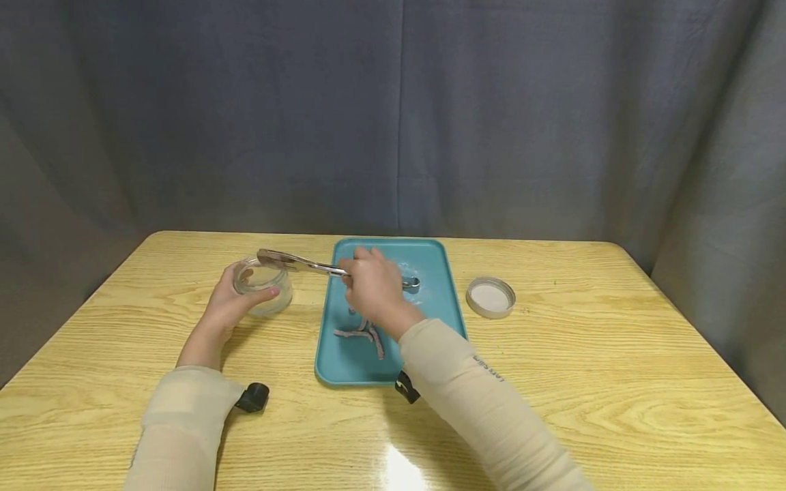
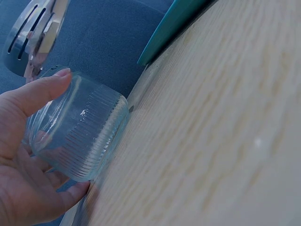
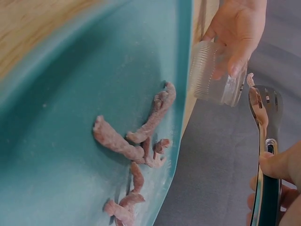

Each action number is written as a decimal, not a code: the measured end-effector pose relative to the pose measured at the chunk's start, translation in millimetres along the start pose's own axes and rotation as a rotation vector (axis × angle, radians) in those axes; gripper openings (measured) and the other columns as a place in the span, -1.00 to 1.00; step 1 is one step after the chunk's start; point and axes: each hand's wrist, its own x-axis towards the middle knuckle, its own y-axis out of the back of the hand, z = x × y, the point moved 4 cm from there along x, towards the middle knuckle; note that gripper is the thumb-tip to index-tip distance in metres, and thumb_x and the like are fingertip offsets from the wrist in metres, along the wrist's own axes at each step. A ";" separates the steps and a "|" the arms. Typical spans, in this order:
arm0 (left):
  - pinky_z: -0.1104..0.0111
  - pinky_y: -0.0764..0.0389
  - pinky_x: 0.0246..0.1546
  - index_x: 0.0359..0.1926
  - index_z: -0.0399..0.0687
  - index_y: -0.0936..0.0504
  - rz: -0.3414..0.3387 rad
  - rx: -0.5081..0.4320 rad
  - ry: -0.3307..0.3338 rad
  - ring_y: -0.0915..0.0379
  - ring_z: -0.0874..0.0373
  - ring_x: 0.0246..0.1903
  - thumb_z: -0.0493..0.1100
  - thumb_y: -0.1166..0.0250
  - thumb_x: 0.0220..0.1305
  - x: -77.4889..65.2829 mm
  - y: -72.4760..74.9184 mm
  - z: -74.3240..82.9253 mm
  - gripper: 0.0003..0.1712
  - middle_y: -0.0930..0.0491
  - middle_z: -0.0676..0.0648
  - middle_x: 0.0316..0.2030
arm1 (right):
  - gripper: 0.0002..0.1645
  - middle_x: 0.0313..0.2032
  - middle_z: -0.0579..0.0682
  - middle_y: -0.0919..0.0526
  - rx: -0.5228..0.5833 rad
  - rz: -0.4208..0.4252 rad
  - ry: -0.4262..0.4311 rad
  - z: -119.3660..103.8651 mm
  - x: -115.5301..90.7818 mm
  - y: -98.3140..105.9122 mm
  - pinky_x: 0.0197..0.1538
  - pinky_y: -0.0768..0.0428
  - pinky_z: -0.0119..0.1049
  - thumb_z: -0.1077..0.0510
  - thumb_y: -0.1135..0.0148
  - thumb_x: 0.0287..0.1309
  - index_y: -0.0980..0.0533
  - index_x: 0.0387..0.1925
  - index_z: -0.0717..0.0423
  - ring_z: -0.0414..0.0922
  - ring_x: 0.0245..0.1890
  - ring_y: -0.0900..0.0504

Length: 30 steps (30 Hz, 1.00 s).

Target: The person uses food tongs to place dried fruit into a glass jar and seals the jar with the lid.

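My left hand grips a clear ribbed glass jar left of the tray, thumb on the near side. The jar tilts slightly, its mouth uncovered. My right hand holds metal tongs, reaching left over the tray. Their slotted head is at the jar's mouth, and a small end of a pinkish strip sticks out of it. Several powdery pinkish-brown strips lie on the teal tray, partly under my right arm in the head view.
A round jar lid lies on the wooden table, right of the tray. White powder marks the tray's far part. A dark grey curtain hangs behind the table.
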 end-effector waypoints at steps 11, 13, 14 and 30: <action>-0.05 -0.06 0.05 0.31 -0.12 0.27 -0.009 0.010 0.001 0.12 -0.25 0.16 0.00 -0.35 -0.08 -1.7 0.9 1.6 0.14 0.12 -0.27 0.24 | -0.67 -0.46 -0.13 -0.38 -0.012 -0.034 -0.017 -1.2 -1.8 -5.3 -0.53 -0.28 -0.41 0.15 -0.14 0.06 -0.52 -0.08 -0.13 -0.19 -0.52 -0.23; -0.05 -0.06 0.05 0.31 -0.11 0.27 -0.008 0.013 0.004 0.12 -0.25 0.16 0.01 -0.34 -0.08 -2.2 0.8 2.2 0.14 0.12 -0.27 0.24 | -0.67 -0.45 -0.13 -0.39 -0.024 -0.031 -0.013 -2.5 -1.6 -5.9 -0.51 -0.30 -0.41 0.14 -0.14 0.06 -0.51 -0.08 -0.13 -0.19 -0.51 -0.23; -0.05 -0.05 0.05 0.31 -0.11 0.27 -0.008 0.013 0.005 0.13 -0.25 0.16 0.01 -0.35 -0.08 -2.2 0.7 2.3 0.15 0.12 -0.27 0.25 | -0.67 -0.44 -0.14 -0.39 -0.029 -0.031 -0.013 -3.1 -1.7 -6.2 -0.51 -0.30 -0.41 0.14 -0.14 0.06 -0.51 -0.08 -0.14 -0.19 -0.51 -0.24; -0.06 -0.01 0.06 0.31 -0.12 0.24 -0.011 -0.002 -0.017 0.19 -0.26 0.17 -0.04 -0.35 -0.07 -0.9 -0.1 1.7 0.11 0.14 -0.29 0.25 | -0.64 -0.43 -0.14 -0.34 0.009 -0.024 -0.030 -7.4 -3.0 -4.6 -0.49 -0.23 -0.40 0.09 -0.09 0.11 -0.46 -0.01 -0.10 -0.17 -0.49 -0.20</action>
